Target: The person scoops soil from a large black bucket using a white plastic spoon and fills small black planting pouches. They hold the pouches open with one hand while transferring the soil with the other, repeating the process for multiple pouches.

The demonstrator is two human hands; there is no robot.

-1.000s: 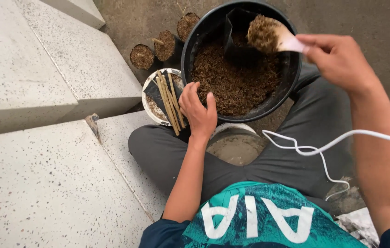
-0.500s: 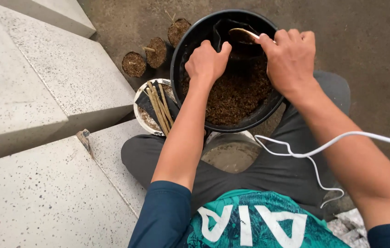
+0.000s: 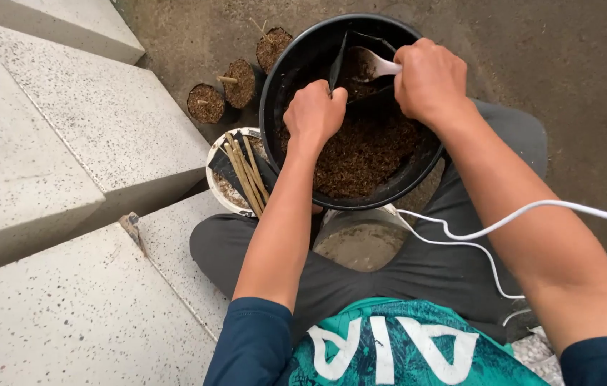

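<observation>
A big black bucket (image 3: 275, 78) holds brown crumbly soil (image 3: 360, 154). Inside it stands a small black plastic bag (image 3: 350, 53), held open at its edge by my left hand (image 3: 315, 111). My right hand (image 3: 430, 78) grips a pale spoon (image 3: 378, 66) whose bowl points into the bag's mouth. Both hands are over the far half of the bucket, close together.
A white bowl (image 3: 219, 154) with brown sticks (image 3: 246, 171) sits left of the bucket. Three small soil-filled bags (image 3: 239, 82) stand behind it. Pale stone steps (image 3: 53, 157) rise on the left. A white cable (image 3: 489, 229) crosses my lap, and a grey dish (image 3: 360, 239) lies under the bucket.
My right hand brought the spoon down from above the bucket into the small bag. My left hand moved up from the bucket's near rim to the bag's edge.
</observation>
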